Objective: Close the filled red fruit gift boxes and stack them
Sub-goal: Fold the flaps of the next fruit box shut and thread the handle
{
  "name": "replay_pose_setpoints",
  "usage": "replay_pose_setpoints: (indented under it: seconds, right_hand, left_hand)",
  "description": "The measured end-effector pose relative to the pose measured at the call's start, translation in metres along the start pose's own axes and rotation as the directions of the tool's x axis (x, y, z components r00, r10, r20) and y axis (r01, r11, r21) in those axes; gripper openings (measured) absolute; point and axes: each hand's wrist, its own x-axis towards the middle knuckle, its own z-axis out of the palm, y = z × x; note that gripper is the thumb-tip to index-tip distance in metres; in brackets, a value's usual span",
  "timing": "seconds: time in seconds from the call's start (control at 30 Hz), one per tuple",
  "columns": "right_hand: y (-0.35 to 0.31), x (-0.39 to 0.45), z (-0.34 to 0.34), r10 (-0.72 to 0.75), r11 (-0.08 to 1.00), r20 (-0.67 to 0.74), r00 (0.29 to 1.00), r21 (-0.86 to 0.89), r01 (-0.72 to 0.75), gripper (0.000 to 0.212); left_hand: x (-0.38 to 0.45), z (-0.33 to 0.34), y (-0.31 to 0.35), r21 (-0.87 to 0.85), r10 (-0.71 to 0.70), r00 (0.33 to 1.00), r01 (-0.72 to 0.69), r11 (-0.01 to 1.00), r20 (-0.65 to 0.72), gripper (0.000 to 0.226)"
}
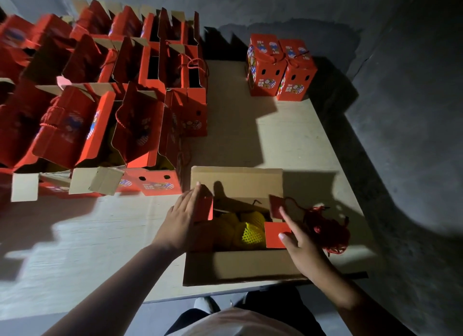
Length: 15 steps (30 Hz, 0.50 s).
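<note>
- Left hand (184, 220) lies flat, fingers straight, pressing the box's (240, 265) left flap (204, 207) inward.
- Right hand (299, 238), fingers spread, presses the right flap (275, 235) over the fruit (250, 233).

Dim, hard-edged shadows, blurred left edge, wide-angle warp

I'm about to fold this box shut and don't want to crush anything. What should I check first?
1. Fruit in yellow foam nets sits below the rim: ok.
2. Left hand presses the left side flap inward: ok.
3. Right hand is on the right side flap: ok.
4. Red rope handle lies outside the opening: ok.
5. Long flaps free to fold: ok.
6. Room by the closed boxes for stacking: ok.
</note>
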Motion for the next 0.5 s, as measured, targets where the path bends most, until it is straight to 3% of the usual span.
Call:
replay_pose_setpoints:
  seconds: [0.17,0.37,0.5]
  right_hand:
    - [-0.003,0.005,-0.005,-0.056,0.996,0.067,0.996,-0.072,0.061,0.055]
    - [0.008,0.004,-0.03,-0.106,0.973,0.201,0.974,-0.179,0.143,0.052]
    - [0.008,-0.001,-0.048,-0.123,0.921,0.297,0.947,-0.322,0.22,0.092]
  left_hand:
    - [-0.005,-0.002,-0.003,0.099,0.02,0.995,-0.03,0.995,0.097,0.071]
    - [-0.028,-0.016,-0.014,0.249,0.099,0.959,-0.167,0.954,0.265,0.07]
    - [-0.031,-0.031,-0.016,0.197,0.102,0.941,-0.173,0.965,0.322,0.079]
